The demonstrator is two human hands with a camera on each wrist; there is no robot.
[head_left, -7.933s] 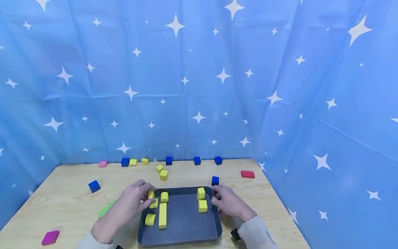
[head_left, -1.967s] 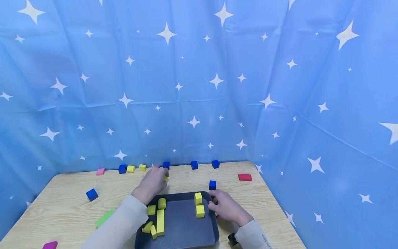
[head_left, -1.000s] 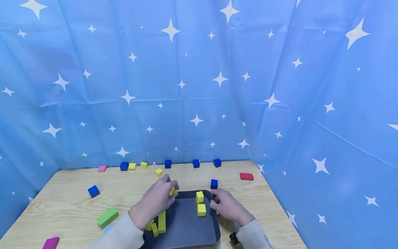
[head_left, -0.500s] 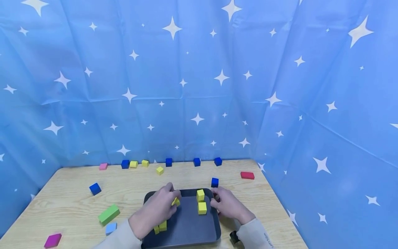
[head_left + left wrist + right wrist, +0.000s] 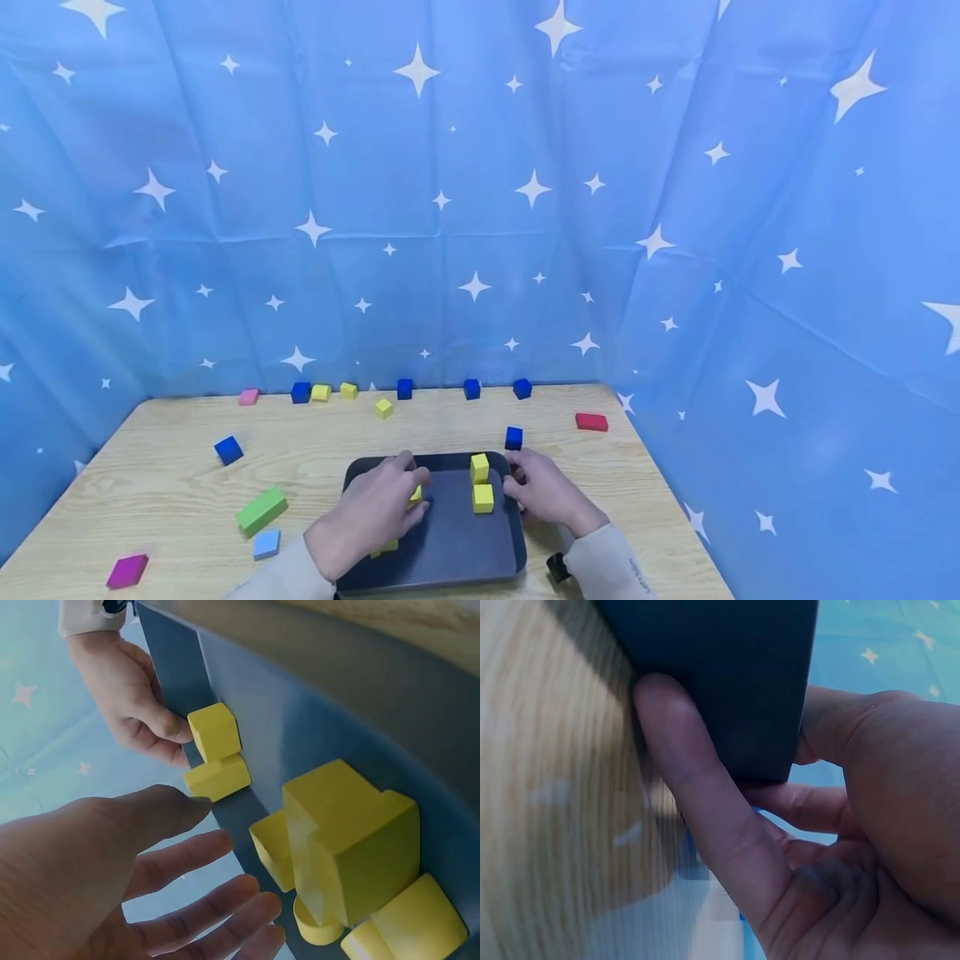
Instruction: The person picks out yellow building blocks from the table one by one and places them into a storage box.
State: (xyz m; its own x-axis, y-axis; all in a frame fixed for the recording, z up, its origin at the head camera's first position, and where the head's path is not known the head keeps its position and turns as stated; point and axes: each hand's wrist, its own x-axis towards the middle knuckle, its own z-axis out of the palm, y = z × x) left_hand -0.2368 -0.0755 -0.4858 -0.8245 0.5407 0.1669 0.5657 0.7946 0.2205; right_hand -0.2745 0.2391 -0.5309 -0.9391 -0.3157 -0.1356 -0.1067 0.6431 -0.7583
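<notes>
My left hand [image 5: 372, 510] hovers over the left part of a dark grey tray [image 5: 450, 554], its fingers apart and holding nothing. Just beyond its fingertips, a yellow block [image 5: 416, 493] shows in the head view. In the left wrist view, a long yellow block [image 5: 352, 840] and a yellow cylinder [image 5: 319, 922] lie near other yellow pieces, beyond the spread fingers [image 5: 202, 904]. My right hand [image 5: 551, 492] grips the tray's right rim near the far corner, one finger [image 5: 697, 772] along the outer wall. Inside that corner sit two yellow blocks [image 5: 483, 498].
Beyond the tray lie blue cubes [image 5: 513, 437], yellow blocks [image 5: 384, 408], a pink block [image 5: 249, 397] and a red block [image 5: 592, 422]. To its left are green [image 5: 262, 511], light blue [image 5: 267, 544] and magenta [image 5: 127, 572] blocks. A starred blue curtain [image 5: 450, 167] stands behind.
My left hand took a yellow block from the table beyond the tray, carried it back over the tray's left part and let go. The right hand has stayed at the tray's rim.
</notes>
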